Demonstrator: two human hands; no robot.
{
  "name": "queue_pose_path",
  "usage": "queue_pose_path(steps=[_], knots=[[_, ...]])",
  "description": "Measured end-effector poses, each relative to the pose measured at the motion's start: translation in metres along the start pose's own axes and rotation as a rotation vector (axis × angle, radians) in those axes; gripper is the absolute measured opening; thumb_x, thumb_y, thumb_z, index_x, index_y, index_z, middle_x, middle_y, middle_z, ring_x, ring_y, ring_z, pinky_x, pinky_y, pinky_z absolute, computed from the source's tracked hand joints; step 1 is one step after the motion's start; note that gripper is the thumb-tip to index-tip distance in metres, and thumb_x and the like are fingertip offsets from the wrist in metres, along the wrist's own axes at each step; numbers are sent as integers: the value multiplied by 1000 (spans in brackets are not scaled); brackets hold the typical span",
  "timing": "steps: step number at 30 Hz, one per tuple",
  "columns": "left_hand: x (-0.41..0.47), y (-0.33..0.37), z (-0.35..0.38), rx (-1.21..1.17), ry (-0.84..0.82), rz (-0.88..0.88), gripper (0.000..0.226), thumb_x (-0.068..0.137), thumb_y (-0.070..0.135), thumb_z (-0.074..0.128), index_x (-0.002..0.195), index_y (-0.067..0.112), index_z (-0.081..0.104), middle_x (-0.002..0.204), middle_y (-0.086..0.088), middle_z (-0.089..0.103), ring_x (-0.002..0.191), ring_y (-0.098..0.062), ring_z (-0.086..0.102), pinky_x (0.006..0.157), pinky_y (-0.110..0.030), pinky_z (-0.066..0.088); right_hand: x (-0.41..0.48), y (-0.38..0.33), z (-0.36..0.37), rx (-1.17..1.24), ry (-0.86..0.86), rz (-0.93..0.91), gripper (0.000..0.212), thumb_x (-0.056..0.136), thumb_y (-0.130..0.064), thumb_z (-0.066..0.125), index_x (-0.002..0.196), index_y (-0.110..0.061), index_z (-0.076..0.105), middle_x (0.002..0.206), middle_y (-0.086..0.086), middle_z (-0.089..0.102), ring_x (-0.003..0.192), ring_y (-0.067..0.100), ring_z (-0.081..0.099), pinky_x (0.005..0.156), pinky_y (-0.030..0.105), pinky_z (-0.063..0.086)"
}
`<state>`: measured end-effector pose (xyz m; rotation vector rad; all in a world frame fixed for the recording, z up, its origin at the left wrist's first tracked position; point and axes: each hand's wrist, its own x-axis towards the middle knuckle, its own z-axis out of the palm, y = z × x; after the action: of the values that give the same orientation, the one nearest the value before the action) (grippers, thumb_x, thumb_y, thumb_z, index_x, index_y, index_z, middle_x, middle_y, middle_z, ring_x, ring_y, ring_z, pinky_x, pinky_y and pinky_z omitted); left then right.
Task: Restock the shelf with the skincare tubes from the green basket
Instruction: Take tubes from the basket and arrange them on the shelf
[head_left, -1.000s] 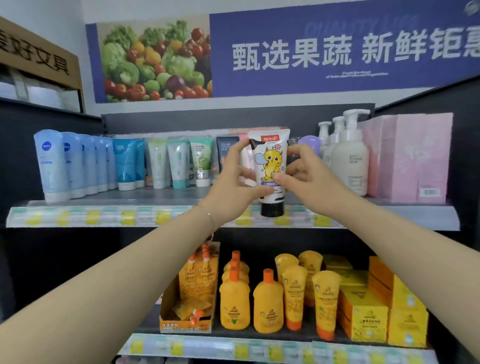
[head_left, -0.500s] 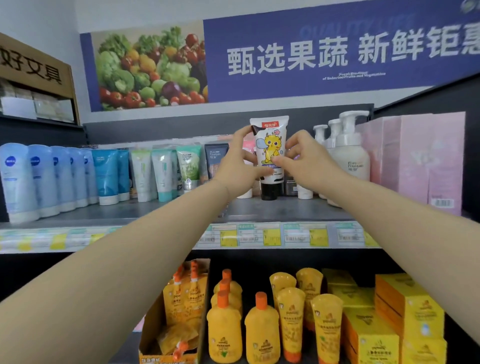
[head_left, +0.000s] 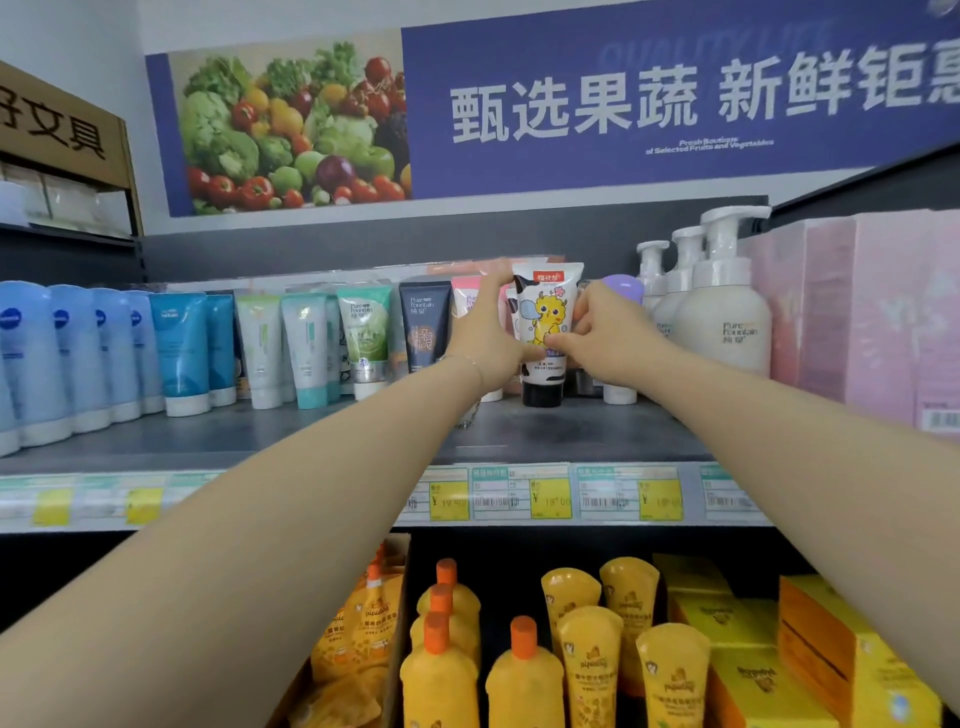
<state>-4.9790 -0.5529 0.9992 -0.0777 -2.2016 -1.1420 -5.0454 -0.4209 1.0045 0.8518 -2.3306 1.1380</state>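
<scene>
A white tube with a yellow cartoon animal and a black cap (head_left: 545, 317) stands cap-down on the upper grey shelf (head_left: 571, 431), in the row of tubes. My left hand (head_left: 485, 338) grips its left side, thumb across the lower front. My right hand (head_left: 608, 338) pinches its right side with thumb and fingers. More tubes stand to the left: a dark navy tube (head_left: 423, 325), a green tube (head_left: 363, 332) and several blue tubes (head_left: 104, 353). The green basket is out of view.
White pump bottles (head_left: 722, 312) and pink boxes (head_left: 872, 317) fill the shelf's right end. A purple-capped item (head_left: 623, 288) stands behind my right hand. Price tags (head_left: 550, 496) line the shelf edge. Yellow bottles (head_left: 524, 675) and yellow boxes (head_left: 831, 665) sit on the lower shelf.
Both hands have carried the cartoon tube from the shelf's front edge back into the row, where it now stands on its cap. The camera has come closer.
</scene>
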Motion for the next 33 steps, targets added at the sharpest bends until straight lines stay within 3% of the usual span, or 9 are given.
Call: queue_pose_path(steps=[4,7,10,15,21,24,27,30,33], knots=[[6,-8,6,15,22,-29,78,76,3,79,134,32,35,114,0,60,94,-24,63,69,-34,60,8,8,6,-4,-31,5,25,86,-22,73,86,-15,49,72,-4,57,87,26,66,70,30,49],[11,-12,9,46,34,-26,76,77,5,79,133,30,34,110,2,58,93,-22,61,67,-28,56,10,11,9,-27,-18,-6,33,86,-22,73,75,-23,42,69,-8,55,83,22,65,64,27,48],[15,-16,12,78,34,-49,77,76,8,80,133,30,32,108,0,58,94,-25,62,74,-35,58,15,14,13,-44,-33,-2,33,86,-22,73,73,-24,43,71,-7,56,88,24,67,74,31,51],[20,-18,12,106,2,-67,77,79,8,78,135,28,29,106,0,55,92,-24,60,74,-34,56,21,19,16,-89,-46,5,29,85,-26,74,75,-20,47,75,-3,58,91,26,67,84,39,53],[25,-19,11,130,-30,-86,77,78,8,79,134,25,28,108,-2,57,98,-28,61,85,-43,56,28,22,19,-124,-46,26,34,82,-30,75,70,-19,45,74,0,58,92,29,66,88,44,53],[26,-19,8,100,-55,-109,79,78,6,78,134,26,27,112,-6,59,97,-28,61,83,-44,57,31,24,21,-110,-45,38,33,82,-30,75,73,-18,46,75,0,58,90,27,65,82,39,53],[24,-19,7,70,-68,-119,76,80,4,76,133,25,27,109,-4,58,93,-24,60,72,-34,57,30,24,22,-110,-34,26,34,83,-31,75,72,-18,46,75,0,57,87,25,63,69,30,47],[22,-19,7,66,-63,-141,75,81,6,75,135,25,25,110,-5,58,93,-25,61,63,-29,55,29,25,22,-108,-45,22,33,84,-31,74,73,-18,46,74,0,57,85,24,63,71,29,47],[22,-20,7,109,-53,-175,82,81,10,77,139,20,21,120,-9,58,103,-30,62,70,-31,50,25,23,20,-124,-63,33,35,84,-35,72,74,-15,46,67,-4,49,78,24,55,70,29,44]])
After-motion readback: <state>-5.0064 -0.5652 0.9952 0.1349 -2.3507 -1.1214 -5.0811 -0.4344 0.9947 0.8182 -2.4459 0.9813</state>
